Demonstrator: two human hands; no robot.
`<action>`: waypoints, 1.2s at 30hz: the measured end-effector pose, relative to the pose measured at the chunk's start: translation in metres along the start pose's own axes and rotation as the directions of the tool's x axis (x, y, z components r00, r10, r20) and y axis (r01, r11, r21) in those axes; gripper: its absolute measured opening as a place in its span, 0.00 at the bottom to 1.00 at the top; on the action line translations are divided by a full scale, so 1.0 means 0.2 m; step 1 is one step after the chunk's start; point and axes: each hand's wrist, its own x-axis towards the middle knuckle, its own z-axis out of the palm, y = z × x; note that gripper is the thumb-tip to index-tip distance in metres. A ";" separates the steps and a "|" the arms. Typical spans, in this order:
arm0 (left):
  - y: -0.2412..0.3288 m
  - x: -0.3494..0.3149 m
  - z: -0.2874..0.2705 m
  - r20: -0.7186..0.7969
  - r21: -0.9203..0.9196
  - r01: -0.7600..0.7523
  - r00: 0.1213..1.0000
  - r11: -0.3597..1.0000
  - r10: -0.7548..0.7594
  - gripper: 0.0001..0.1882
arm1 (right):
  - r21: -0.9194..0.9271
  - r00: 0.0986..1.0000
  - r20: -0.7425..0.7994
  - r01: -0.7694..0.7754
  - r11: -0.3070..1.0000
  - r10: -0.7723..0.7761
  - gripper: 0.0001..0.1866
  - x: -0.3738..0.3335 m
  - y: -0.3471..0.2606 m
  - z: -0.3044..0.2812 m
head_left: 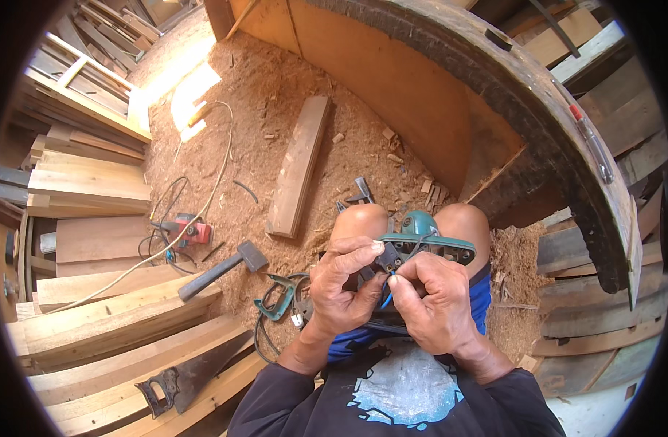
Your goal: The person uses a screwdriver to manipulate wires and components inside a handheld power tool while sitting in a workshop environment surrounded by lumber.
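A teal power tool rests between my knees, its housing opened so that inner parts show. My left hand is closed around a small black switch, held against the tool's near side. My right hand pinches a thin blue wire at the switch, thumb and forefinger together. The two hands almost meet there, and the fingers hide the wire's end. On the floor beside my left forearm lies a separate teal handle piece, with a dark cord near it.
A hammer lies on stacked boards at the left, with a handsaw nearer me. Past it is a red power tool with a cord. A plank lies on sawdust ahead. A large curved wooden workpiece arches across the right.
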 end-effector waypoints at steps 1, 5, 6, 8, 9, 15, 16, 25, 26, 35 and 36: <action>0.00 0.01 0.00 0.002 -0.003 -0.002 1.000 1.000 0.002 0.20 | -0.003 1.000 -0.004 0.000 1.000 0.000 0.06 0.00 0.00 0.00; 0.03 0.01 0.00 0.021 -0.093 0.047 0.999 0.995 -0.046 0.20 | -0.033 0.999 -0.024 0.027 0.999 -0.027 0.05 -0.01 -0.01 -0.01; 0.04 0.00 0.00 0.032 -0.157 0.123 0.992 0.980 -0.119 0.20 | -0.049 0.999 -0.024 0.040 0.998 -0.041 0.05 -0.01 -0.01 -0.01; 0.01 -0.04 -0.01 0.034 -0.187 0.130 0.992 0.974 -0.125 0.21 | -0.051 0.995 -0.012 0.103 0.993 -0.104 0.04 -0.01 -0.01 -0.01; 0.00 -0.05 -0.02 0.036 -0.219 0.136 0.991 0.966 -0.131 0.21 | -0.053 0.986 0.000 0.167 0.985 -0.167 0.04 -0.01 -0.01 -0.01; 0.01 -0.01 -0.01 0.101 -0.208 -0.015 0.994 0.978 0.036 0.27 | -0.119 0.979 -0.017 0.199 0.973 -0.202 0.05 -0.04 0.02 -0.03; 0.01 -0.01 -0.01 0.102 -0.208 -0.012 0.994 0.978 0.034 0.27 | -0.118 0.980 -0.018 0.196 0.973 -0.200 0.05 -0.04 0.02 -0.02; 0.03 -0.01 -0.04 0.206 -0.099 -0.074 0.974 0.992 0.094 0.36 | -0.027 0.987 0.021 0.161 0.987 -0.160 0.05 -0.05 0.01 -0.04; 0.04 -0.01 -0.04 0.213 -0.083 -0.080 0.972 0.993 0.096 0.36 | -0.034 0.987 0.020 0.161 0.986 -0.161 0.05 -0.06 0.00 -0.04; 0.06 -0.02 -0.04 0.199 -0.114 -0.062 0.976 0.991 0.084 0.23 | -0.123 0.977 0.003 0.211 0.970 -0.212 0.06 -0.10 0.03 -0.04; 0.06 -0.02 -0.04 0.179 -0.088 -0.055 0.981 0.995 0.070 0.20 | -0.134 0.971 -0.010 0.235 0.963 -0.238 0.06 -0.10 0.03 -0.03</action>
